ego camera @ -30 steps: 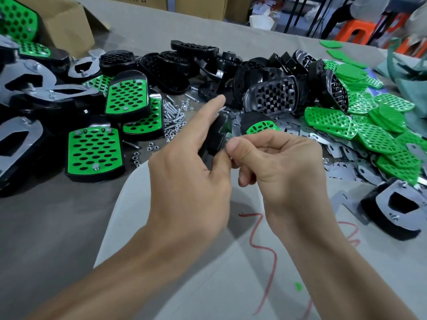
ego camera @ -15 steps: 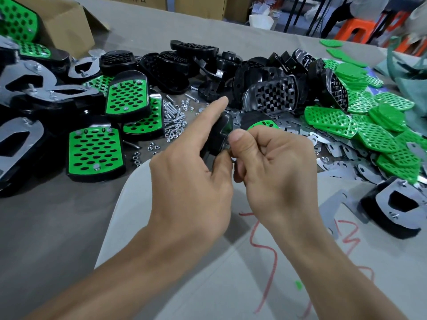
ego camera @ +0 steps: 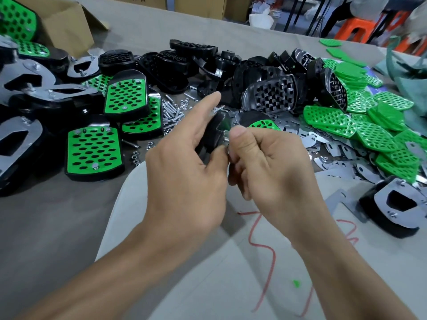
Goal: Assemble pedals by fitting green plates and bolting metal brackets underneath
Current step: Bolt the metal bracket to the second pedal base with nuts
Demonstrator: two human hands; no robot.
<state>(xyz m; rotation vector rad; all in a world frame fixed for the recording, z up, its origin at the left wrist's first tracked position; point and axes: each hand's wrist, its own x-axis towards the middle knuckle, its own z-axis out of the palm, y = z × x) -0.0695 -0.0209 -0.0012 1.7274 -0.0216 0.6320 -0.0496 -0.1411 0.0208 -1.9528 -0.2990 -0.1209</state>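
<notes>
One black pedal (ego camera: 215, 131) is being held up over the table (ego camera: 46, 227), near the middle of the view. It is turned edge-on, so only its dark, glossy rim is showing. The left grip (ego camera: 184, 174) is wrapping its lower fingers and thumb round the pedal's near edge, while its forefinger is sticking out straight. The right grip (ego camera: 272, 167) is curling in against the pedal, thumb and fingers pinching one small silver part (ego camera: 227, 135) that is too small to identify.

Just behind the right thumb, one pedal with a green plate (ego camera: 263, 124) is lying face up. At the left, at least six more green-faced pedals (ego camera: 93, 153) are lying about, each plate pierced with oval holes. Four upturned pedals (ego camera: 16, 139) beside them are showing their metal brackets, and a fifth upturned pedal (ego camera: 397, 204) is sitting at the right. A scatter of bolts and nuts (ego camera: 172, 112) is lying between the left group and the hands.

Farther back, a heap of bare black pedal bodies (ego camera: 269, 94) is piling up, too tangled to count. At the right, loose green plates (ego camera: 374, 135) and loose metal brackets (ego camera: 337, 153) are overlapping in heaps. Under the forearms, one pale sheet (ego camera: 208, 273) with a red scrawl (ego camera: 272, 257) is covering the table, and one cardboard box (ego camera: 67, 26) is standing open at the far left.
</notes>
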